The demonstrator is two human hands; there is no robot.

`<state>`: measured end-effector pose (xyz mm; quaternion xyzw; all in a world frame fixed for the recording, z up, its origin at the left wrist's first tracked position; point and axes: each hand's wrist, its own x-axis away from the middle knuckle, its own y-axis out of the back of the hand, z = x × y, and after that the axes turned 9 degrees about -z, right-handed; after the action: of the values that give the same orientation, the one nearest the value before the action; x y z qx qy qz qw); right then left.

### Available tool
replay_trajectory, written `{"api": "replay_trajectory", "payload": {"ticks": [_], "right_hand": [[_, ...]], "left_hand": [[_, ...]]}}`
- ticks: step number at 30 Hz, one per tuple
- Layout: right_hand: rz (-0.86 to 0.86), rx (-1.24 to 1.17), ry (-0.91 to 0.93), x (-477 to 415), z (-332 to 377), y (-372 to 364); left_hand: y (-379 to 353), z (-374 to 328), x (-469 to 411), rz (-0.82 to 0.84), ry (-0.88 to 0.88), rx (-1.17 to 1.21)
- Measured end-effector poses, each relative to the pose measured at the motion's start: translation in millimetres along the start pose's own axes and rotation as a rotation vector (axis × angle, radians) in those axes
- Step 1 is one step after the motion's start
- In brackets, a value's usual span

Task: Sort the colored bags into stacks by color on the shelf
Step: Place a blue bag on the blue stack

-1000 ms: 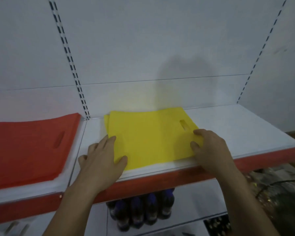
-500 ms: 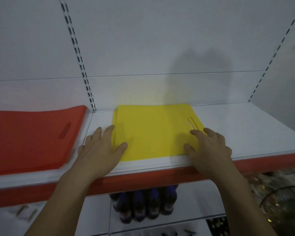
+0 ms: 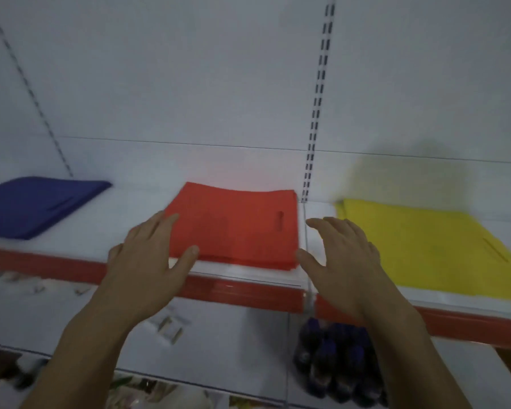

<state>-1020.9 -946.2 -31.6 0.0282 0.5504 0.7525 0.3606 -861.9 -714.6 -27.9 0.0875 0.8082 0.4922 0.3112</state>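
White shelf (image 3: 248, 274). Hands have shifted from the yellow stack (image 3: 419, 246), right, to the red stack (image 3: 242, 228): left hand (image 3: 148, 258) spread at its near-left corner, right hand (image 3: 345, 261) spread, empty, beside. Yellow judged squared; blue stack (image 3: 35, 205) far left.

We count three bag stacks on one shelf (image 3: 124, 202): one blue stack (image 3: 35, 205), one red stack (image 3: 239, 225) and one yellow stack (image 3: 419, 246). Bags per stack cannot be counted. We count two grips: left grip (image 3: 148, 255) and right grip (image 3: 342, 261). We count two slotted uprights: left upright (image 3: 27, 81) and centre upright (image 3: 319, 93). There are several dark bottles (image 3: 336, 361); blur prevents an exact count.
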Motion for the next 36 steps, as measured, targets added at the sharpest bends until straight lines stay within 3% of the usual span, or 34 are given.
{"api": "replay_trajectory", "payload": {"ticks": [6, 13, 21, 27, 36], "right_hand": [[0.032, -0.189, 0.245, 2.4, 152.5, -62.3], [0.182, -0.4, 0.476, 15.3, 322.7, -137.2], [0.374, -0.47, 0.714, 18.6, 471.8, -217.3], [0.431, -0.468, 0.748, -20.8, 552.3, -283.2], [0.427, -0.481, 0.665, -118.9, 695.6, -361.3]], "left_hand": [[79.9, 136.3, 33.5, -0.126, 0.115, -0.088], [155.8, 278.0, 97.4, -0.174, 0.426, -0.241], [186.1, 397.0, 161.0, -0.178, 0.727, -0.36], [195.7, 485.4, 124.8, -0.209, 0.773, -0.404], [217.4, 634.0, -7.9, -0.227, 0.701, -0.417]]}}
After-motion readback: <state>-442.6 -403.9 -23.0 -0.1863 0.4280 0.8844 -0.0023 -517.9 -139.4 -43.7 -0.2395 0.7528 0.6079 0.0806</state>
